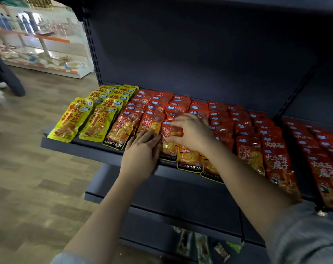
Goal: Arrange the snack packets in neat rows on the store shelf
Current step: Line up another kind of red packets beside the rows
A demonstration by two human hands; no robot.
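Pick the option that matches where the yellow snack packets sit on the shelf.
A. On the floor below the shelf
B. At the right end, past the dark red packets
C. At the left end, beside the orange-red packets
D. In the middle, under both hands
C: the yellow packets fill the left end of the shelf, right beside the orange-red packets that both hands are working on.
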